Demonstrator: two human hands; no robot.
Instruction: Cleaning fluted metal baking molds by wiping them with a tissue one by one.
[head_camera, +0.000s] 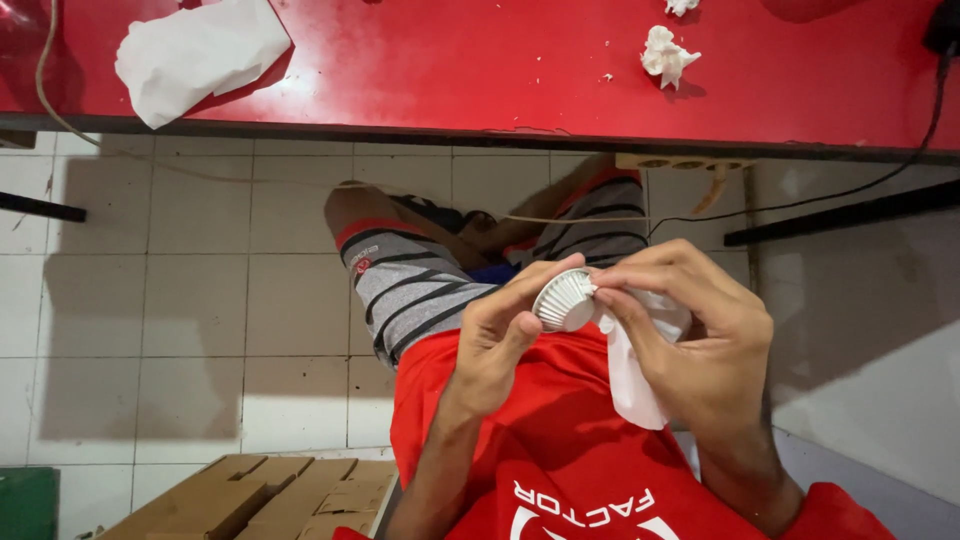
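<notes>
Left hand (500, 335): grip closed on a ribbed white round part (563, 299).
Right hand (690, 335): grip pinching a white tissue (630, 375) — pressed against the part's rim.

On the tabletop (500, 70) I see a folded tissue (200, 50) at the left edge, a crumpled tissue (665, 55) toward the right; cardboard boxes (270, 495) lie on the floor below.

Two hands, left hand (500, 335) and right hand (700, 345), share one ribbed white part (563, 298) and one white cloth (635, 375); the red table (480, 70) bears one flat white sheet (200, 50) and two crumpled paper wads (665, 55). One power strip (685, 162) hangs beneath; one stack of cardboard boxes (270, 495) sits below.
</notes>
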